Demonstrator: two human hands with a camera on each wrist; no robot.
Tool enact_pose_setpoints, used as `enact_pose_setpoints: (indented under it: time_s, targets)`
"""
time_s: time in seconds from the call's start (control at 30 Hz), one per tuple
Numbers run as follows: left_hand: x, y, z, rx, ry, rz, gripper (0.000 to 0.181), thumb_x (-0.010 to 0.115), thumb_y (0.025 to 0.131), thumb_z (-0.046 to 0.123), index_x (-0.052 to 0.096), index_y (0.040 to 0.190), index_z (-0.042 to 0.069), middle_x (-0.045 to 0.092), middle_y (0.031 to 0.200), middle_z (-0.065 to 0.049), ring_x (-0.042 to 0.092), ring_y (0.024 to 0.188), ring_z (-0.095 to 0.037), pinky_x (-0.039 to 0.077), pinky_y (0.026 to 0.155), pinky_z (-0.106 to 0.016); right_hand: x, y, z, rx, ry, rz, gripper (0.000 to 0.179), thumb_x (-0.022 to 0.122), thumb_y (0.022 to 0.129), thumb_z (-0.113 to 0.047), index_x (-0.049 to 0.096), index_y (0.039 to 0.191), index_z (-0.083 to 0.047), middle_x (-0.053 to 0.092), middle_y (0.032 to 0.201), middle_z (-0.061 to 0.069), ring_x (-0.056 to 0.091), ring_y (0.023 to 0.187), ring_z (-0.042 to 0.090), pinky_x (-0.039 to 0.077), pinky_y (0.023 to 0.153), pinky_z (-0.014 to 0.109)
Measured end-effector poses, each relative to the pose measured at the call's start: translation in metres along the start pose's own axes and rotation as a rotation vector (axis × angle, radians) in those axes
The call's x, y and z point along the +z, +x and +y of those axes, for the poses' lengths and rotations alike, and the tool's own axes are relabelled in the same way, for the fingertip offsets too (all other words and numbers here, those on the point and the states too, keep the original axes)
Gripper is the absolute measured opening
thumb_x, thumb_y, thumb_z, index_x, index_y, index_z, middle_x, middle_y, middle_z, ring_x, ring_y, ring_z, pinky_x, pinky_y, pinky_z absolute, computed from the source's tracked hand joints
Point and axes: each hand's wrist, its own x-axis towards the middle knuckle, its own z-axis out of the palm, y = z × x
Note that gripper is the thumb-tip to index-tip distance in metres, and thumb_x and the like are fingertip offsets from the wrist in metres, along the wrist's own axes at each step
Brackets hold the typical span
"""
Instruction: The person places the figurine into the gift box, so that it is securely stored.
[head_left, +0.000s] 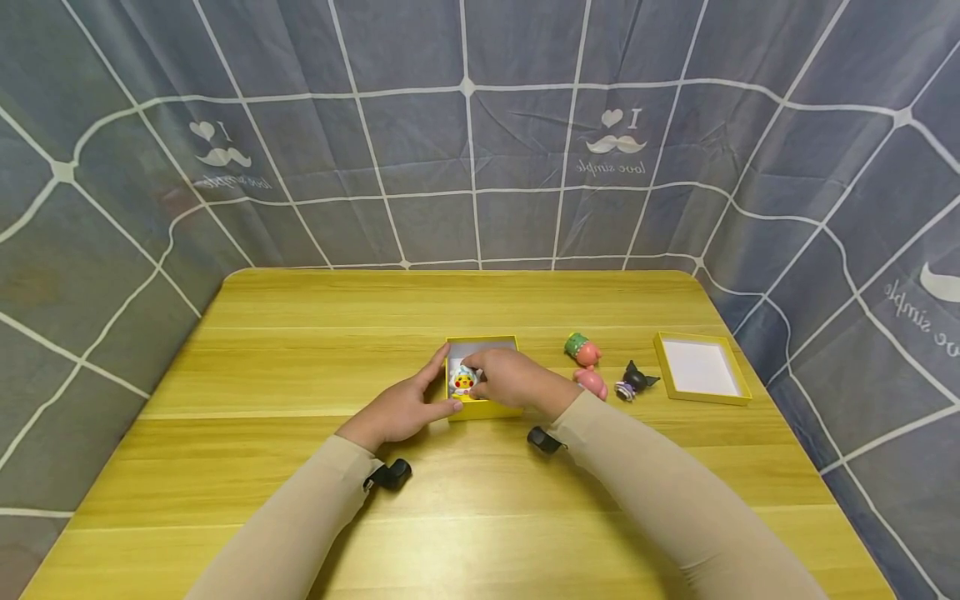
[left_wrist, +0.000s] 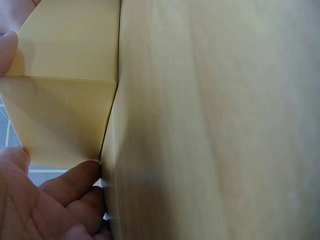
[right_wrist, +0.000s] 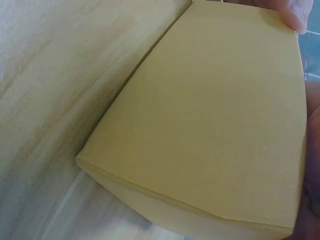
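In the head view an uncovered yellow box point(head_left: 483, 410) with a white inside stands on the table. My left hand point(head_left: 405, 407) holds it at its left end, thumb at the front wall and fingers along the left side. Inside the box is a small yellow-faced figurine point(head_left: 464, 381) with red cheeks and a white hood. My right hand point(head_left: 516, 379) reaches over the rim and pinches this figurine; some fingertips are hidden. The left wrist view shows the left fingers against the box wall point(left_wrist: 60, 115). In the right wrist view the box's front wall point(right_wrist: 200, 115) hides the figurine.
Right of the box lie a pink figurine with a green top point(head_left: 582, 349), another pink figurine point(head_left: 592, 382) and a black-headed figurine point(head_left: 634, 382). Farther right is a shallow yellow lid point(head_left: 702, 395), white side up. A grey curtain point(head_left: 525, 150) surrounds the wooden table point(head_left: 300, 350).
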Motion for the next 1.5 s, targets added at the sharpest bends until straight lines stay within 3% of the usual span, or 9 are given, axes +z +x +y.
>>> enact_pose_setpoints:
  time_s: [0.27, 0.37, 0.53, 0.73, 1.0, 1.2, 1.5]
  targets:
    - [0.000, 0.001, 0.000, 0.001, -0.011, -0.001, 0.095, 0.064, 0.097, 0.065, -0.001, 0.165, 0.054, 0.026, 0.174, -0.012, 0.041, 0.152, -0.045, 0.038, 0.120, -0.064, -0.001, 0.000, -0.002, -0.004, -0.026, -0.004, 0.053, 0.072, 0.102, -0.022, 0.058, 0.151, -0.006, 0.075, 0.118, 0.006, 0.064, 0.093, 0.013, 0.056, 0.087, 0.031]
    - [0.000, 0.001, -0.001, -0.001, -0.015, -0.003, 0.095, 0.064, 0.096, 0.067, -0.001, 0.164, 0.056, 0.026, 0.174, -0.012, 0.040, 0.152, -0.045, 0.038, 0.120, -0.064, -0.001, 0.000, -0.003, -0.004, -0.040, -0.005, 0.054, 0.072, 0.102, -0.023, 0.057, 0.151, -0.005, 0.073, 0.126, 0.008, 0.063, 0.096, 0.014, 0.056, 0.090, 0.033]
    - [0.000, 0.001, -0.002, -0.005, -0.010, -0.004, 0.095, 0.063, 0.096, 0.069, -0.002, 0.164, 0.057, 0.027, 0.173, -0.012, 0.041, 0.152, -0.045, 0.038, 0.120, -0.064, -0.001, -0.002, -0.004, 0.003, -0.033, 0.007, 0.057, 0.072, 0.102, -0.025, 0.055, 0.153, -0.005, 0.066, 0.144, 0.012, 0.065, 0.120, 0.021, 0.054, 0.107, 0.039]
    - [0.000, 0.000, -0.001, -0.006, -0.008, -0.003, 0.096, 0.063, 0.095, 0.071, -0.001, 0.164, 0.056, 0.027, 0.173, -0.012, 0.040, 0.152, -0.044, 0.037, 0.120, -0.064, -0.001, -0.002, -0.004, 0.013, -0.031, 0.012, 0.062, 0.072, 0.102, -0.026, 0.051, 0.156, -0.005, 0.055, 0.158, 0.011, 0.054, 0.145, 0.029, 0.044, 0.120, 0.044]
    - [0.000, 0.000, -0.001, -0.010, -0.019, -0.006, 0.095, 0.063, 0.095, 0.070, -0.001, 0.164, 0.057, 0.026, 0.174, -0.012, 0.039, 0.153, -0.044, 0.036, 0.121, -0.064, 0.000, -0.002, -0.002, 0.005, 0.013, 0.028, 0.062, 0.074, 0.101, -0.024, 0.052, 0.155, -0.004, 0.057, 0.156, 0.013, 0.055, 0.142, 0.029, 0.045, 0.119, 0.045]
    - [0.001, 0.001, -0.002, -0.012, -0.022, -0.007, 0.096, 0.063, 0.094, 0.072, -0.001, 0.164, 0.056, 0.025, 0.174, -0.011, 0.038, 0.154, -0.044, 0.036, 0.121, -0.065, -0.001, -0.005, 0.002, -0.021, 0.069, 0.062, 0.060, 0.074, 0.101, -0.023, 0.053, 0.154, -0.005, 0.062, 0.150, 0.014, 0.064, 0.131, 0.029, 0.053, 0.110, 0.045]
    - [0.001, 0.002, -0.003, -0.007, -0.007, -0.006, 0.099, 0.062, 0.093, 0.074, -0.001, 0.166, 0.053, 0.025, 0.174, -0.010, 0.037, 0.155, -0.044, 0.035, 0.121, -0.065, -0.021, -0.023, 0.008, -0.039, 0.103, 0.170, 0.052, 0.070, 0.104, -0.023, 0.056, 0.152, -0.009, 0.063, 0.148, 0.012, 0.064, 0.132, 0.030, 0.052, 0.111, 0.048]
